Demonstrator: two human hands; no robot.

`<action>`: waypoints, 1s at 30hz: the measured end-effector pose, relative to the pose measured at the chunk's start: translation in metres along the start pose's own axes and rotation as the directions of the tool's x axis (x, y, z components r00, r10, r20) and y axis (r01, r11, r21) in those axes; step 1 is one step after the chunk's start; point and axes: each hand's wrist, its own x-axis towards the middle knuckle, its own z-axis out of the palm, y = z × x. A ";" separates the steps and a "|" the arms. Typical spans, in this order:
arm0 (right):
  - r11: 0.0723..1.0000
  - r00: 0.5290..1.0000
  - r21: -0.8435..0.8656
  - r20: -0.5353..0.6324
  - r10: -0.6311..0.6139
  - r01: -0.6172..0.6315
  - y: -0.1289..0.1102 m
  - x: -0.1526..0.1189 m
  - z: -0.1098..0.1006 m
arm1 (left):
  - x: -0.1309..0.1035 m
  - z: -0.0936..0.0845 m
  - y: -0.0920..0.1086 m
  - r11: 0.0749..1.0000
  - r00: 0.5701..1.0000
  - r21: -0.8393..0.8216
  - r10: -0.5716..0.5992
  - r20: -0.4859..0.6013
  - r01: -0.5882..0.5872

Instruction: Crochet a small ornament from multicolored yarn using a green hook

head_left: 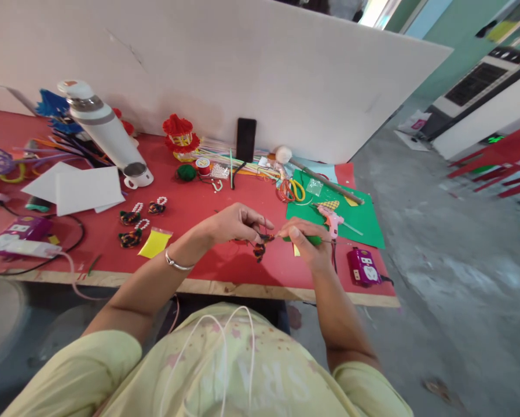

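Note:
Above the front part of the red table, my left hand pinches a small crocheted piece in dark, orange and green yarn, part of which hangs below the fingers. My right hand is closed around a green-handled crochet hook. Its thin metal tip points left and meets the yarn work; whether a loop is on it is too small to tell. Left of my left hand lie several finished-looking dark yarn pieces with white bead loops, beside a yellow packet.
A white flask, white paper and a purple power box stand left. At the back are green yarn, a thread spool and a phone. Scissors, a pink glue gun and another purple box lie right.

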 end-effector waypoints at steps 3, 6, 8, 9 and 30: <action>0.997 0.999 0.065 -0.024 0.046 -0.045 0.002 0.000 0.003 | 0.000 -0.001 0.004 0.999 0.999 0.020 -0.029 0.042 0.028; 0.997 0.999 0.057 -0.022 0.048 -0.046 0.000 0.002 0.004 | 0.000 -0.003 0.003 0.999 0.998 0.012 -0.044 0.050 0.044; 1.000 1.000 0.000 -0.019 0.022 -0.022 -0.002 0.003 0.004 | 0.000 -0.003 0.001 1.000 1.000 0.007 -0.017 0.016 0.017; 0.999 1.000 -0.035 -0.021 0.001 -0.001 -0.004 0.004 0.003 | 0.000 -0.002 0.000 1.000 1.000 0.004 0.002 -0.011 -0.002; 0.899 0.969 -0.371 0.007 -0.247 0.232 0.004 -0.015 0.007 | 0.007 0.024 -0.005 0.989 0.895 -0.006 0.129 -0.427 -0.146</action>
